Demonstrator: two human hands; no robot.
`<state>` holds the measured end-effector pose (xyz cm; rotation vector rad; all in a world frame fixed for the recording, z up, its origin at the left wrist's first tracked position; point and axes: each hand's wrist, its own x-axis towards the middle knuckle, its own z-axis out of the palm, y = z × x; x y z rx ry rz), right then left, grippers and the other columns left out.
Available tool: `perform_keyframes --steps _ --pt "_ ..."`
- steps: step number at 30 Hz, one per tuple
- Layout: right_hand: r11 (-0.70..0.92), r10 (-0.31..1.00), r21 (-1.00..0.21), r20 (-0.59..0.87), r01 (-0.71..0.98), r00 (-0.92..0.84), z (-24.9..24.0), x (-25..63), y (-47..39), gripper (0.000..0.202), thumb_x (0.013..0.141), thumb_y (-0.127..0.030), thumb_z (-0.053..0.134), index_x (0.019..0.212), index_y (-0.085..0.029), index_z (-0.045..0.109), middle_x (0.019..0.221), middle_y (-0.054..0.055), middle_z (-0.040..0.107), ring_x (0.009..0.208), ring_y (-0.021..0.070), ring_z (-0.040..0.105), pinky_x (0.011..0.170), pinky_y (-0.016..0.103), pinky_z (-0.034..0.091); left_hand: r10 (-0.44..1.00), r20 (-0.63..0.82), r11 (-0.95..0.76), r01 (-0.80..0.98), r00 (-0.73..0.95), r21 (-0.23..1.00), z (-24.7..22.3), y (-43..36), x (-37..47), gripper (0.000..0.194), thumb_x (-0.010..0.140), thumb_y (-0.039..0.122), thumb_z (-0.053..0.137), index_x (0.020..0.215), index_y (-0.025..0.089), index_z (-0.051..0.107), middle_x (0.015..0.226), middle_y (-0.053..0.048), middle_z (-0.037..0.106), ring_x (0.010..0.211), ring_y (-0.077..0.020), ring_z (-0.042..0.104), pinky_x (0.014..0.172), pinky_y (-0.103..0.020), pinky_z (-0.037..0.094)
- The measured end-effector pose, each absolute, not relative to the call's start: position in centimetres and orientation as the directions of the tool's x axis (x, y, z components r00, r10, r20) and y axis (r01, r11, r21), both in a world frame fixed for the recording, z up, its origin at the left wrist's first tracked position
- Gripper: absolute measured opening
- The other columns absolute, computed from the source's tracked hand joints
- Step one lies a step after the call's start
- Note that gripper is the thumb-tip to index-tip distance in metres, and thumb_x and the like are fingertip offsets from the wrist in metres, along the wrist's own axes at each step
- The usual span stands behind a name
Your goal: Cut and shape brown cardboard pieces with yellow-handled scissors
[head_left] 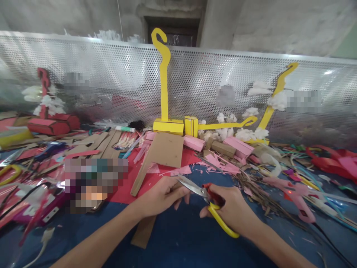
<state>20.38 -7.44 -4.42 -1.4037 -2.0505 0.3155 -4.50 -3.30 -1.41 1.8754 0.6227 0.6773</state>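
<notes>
My right hand [231, 204] grips scissors [196, 188] with yellow and red handles; their blades point left toward my left hand. My left hand [164, 193] is closed, its fingers at the blade tips; what it pinches, if anything, is hidden. Beneath my left wrist a cardboard strip [143, 232] lies on the blue table surface [184, 242]. Just beyond the hands is a brown cardboard piece [167, 149], with a narrow strip [142, 173] slanting beside it over red paper [124, 186].
A yellow hooked stand [164, 89] rises behind the cardboard against a perforated metal panel [195, 70]. Pink paper rolls [193, 142] lie near it. At right sits a pink glue gun [298, 193] with a black cord. Scraps and another pair of yellow handles [11, 173] crowd the left.
</notes>
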Motion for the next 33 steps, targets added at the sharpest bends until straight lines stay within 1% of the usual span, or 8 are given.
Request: perform_keyframes --steps 5,10,13,17,21,24,27,33 --pt "0.424 0.886 -0.502 0.402 0.754 -0.231 -4.5 20.6 -7.0 0.063 0.073 -0.073 0.074 0.057 -0.019 0.045 0.053 -0.009 0.03 0.054 0.01 0.024 0.046 0.022 0.023 0.689 0.192 -0.328 0.065 0.699 0.942 -2.1 -3.0 -4.5 0.035 0.102 0.044 0.047 0.089 0.015 0.062 0.078 -0.002 0.062 0.054 -0.0068 0.052 0.05 -0.02 0.039" --pt "0.299 0.926 -0.487 0.357 0.821 -0.125 -4.0 21.2 -6.1 0.053 0.079 -0.065 0.072 0.064 -0.02 0.049 0.057 -0.005 0.046 0.056 0.0119 0.036 0.05 0.024 0.031 0.755 0.143 -0.118 -0.082 0.64 0.99 -2.3 -2.9 -4.3 0.022 0.103 0.04 0.042 0.106 0.02 0.05 0.086 -0.002 0.063 0.057 -0.0087 0.056 0.063 -0.026 0.047" --pt "0.242 0.946 -0.576 0.32 0.78 -0.057 -4.1 21.7 -5.7 0.043 0.084 -0.059 0.067 0.074 -0.021 0.051 0.063 -0.003 0.052 0.059 0.0144 0.045 0.053 0.025 0.037 0.766 0.08 0.023 -0.152 0.637 0.988 -2.7 -2.7 -4.2 0.015 0.1 0.037 0.048 0.105 0.022 0.044 0.086 -0.002 0.064 0.056 -0.01 0.057 0.061 -0.028 0.049" --pt "0.27 0.953 -0.741 0.295 0.615 -0.063 -4.7 22.0 -5.6 0.033 0.092 -0.052 0.061 0.092 -0.02 0.053 0.078 0.0 0.058 0.066 0.0156 0.053 0.059 0.026 0.045 0.769 -0.074 0.247 -0.189 0.635 0.95 -2.9 -2.6 -4.2 0.025 0.096 0.042 0.054 0.11 0.023 0.046 0.088 -0.004 0.064 0.058 -0.0121 0.055 0.053 -0.026 0.048" --pt "0.277 0.953 -0.751 0.292 0.599 -0.075 -5.1 21.8 -5.7 0.031 0.09 -0.05 0.064 0.093 -0.021 0.054 0.077 0.0 0.058 0.065 0.0149 0.053 0.058 0.025 0.046 0.713 -0.183 0.412 -0.194 0.677 0.891 -2.4 -2.4 -4.4 0.039 0.096 0.056 0.048 0.107 0.019 0.056 0.08 -0.003 0.059 0.056 -0.0094 0.047 0.049 -0.022 0.038" --pt "0.269 0.954 -0.707 0.291 0.654 -0.078 -5.0 21.4 -5.8 0.033 0.087 -0.051 0.067 0.092 -0.021 0.055 0.077 0.0 0.06 0.064 0.015 0.054 0.057 0.025 0.046 0.713 -0.186 0.44 -0.224 0.677 0.87 -2.1 -2.2 -4.4 0.042 0.093 0.055 0.059 0.11 0.017 0.063 0.073 0.002 0.05 0.056 -0.007 0.039 0.05 -0.019 0.03" --pt "0.274 0.954 -0.685 0.282 0.676 -0.101 -4.7 21.2 -5.9 0.033 0.088 -0.052 0.065 0.091 -0.021 0.054 0.079 0.0 0.061 0.066 0.0154 0.055 0.058 0.026 0.046 0.759 -0.143 0.4 -0.281 0.635 0.872 -2.2 -2.0 -4.3 0.038 0.088 0.048 0.071 0.107 0.015 0.067 0.073 0.003 0.046 0.058 -0.0062 0.039 0.051 -0.019 0.029" --pt "0.303 0.95 -0.62 0.259 0.724 -0.175 -4.3 20.9 -6.5 0.03 0.092 -0.049 0.059 0.097 -0.021 0.048 0.085 0.001 0.057 0.073 0.0167 0.054 0.068 0.03 0.048 0.833 0.028 0.264 -0.441 0.553 0.858 -3.4 -1.7 -4.0 0.022 0.088 0.037 0.074 0.099 0.02 0.066 0.089 -0.002 0.065 0.08 -0.0122 0.062 0.079 -0.024 0.049"
